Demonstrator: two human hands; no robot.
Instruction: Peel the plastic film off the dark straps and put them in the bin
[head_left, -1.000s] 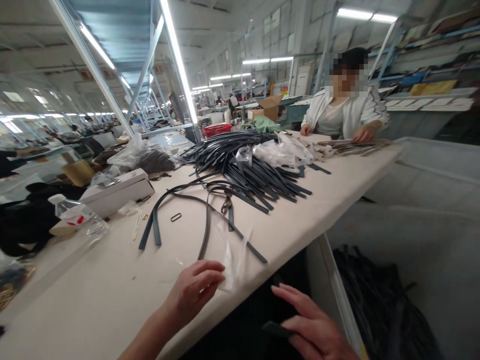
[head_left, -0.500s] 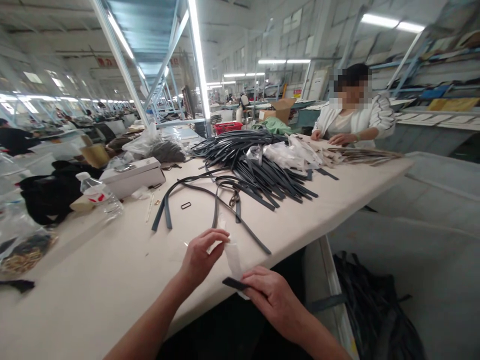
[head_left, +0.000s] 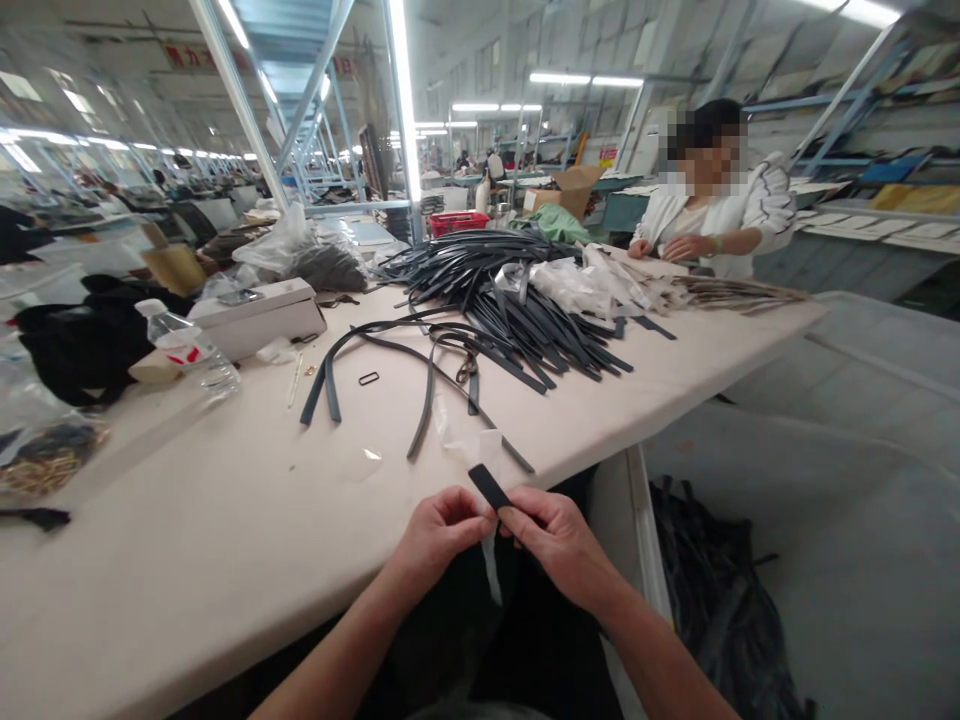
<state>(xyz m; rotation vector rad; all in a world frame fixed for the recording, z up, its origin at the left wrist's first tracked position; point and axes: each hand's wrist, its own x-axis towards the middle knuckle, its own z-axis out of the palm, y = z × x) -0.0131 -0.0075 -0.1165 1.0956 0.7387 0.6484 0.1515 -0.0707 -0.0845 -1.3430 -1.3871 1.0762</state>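
At the table's near edge, my right hand (head_left: 556, 535) is closed with thumb and fingers on a dark flat strap (head_left: 489, 488), whose squared end points up and to the left. My left hand (head_left: 444, 530) pinches a thin whitish plastic strip (head_left: 491, 572) right beside it; the strip hangs below the fingers. Behind my hands a piece of clear plastic film (head_left: 459, 432) lies on the table. Loose dark straps (head_left: 421, 415) curve across the tabletop beyond, one with a metal buckle (head_left: 466, 368). A black rectangular ring (head_left: 368, 378) lies to their left.
A heap of dark straps (head_left: 525, 320) and crumpled plastic bags (head_left: 574, 290) covers the table's far side. At left stand a water bottle (head_left: 191, 350) and a white box (head_left: 259, 318). A co-worker (head_left: 709, 215) sits at the back right. A large bin (head_left: 847, 460) stands at right.
My left hand has come down and right, from holding the plastic up, to beside my right hand. The strap's end has turned upward. The view has shifted slightly.
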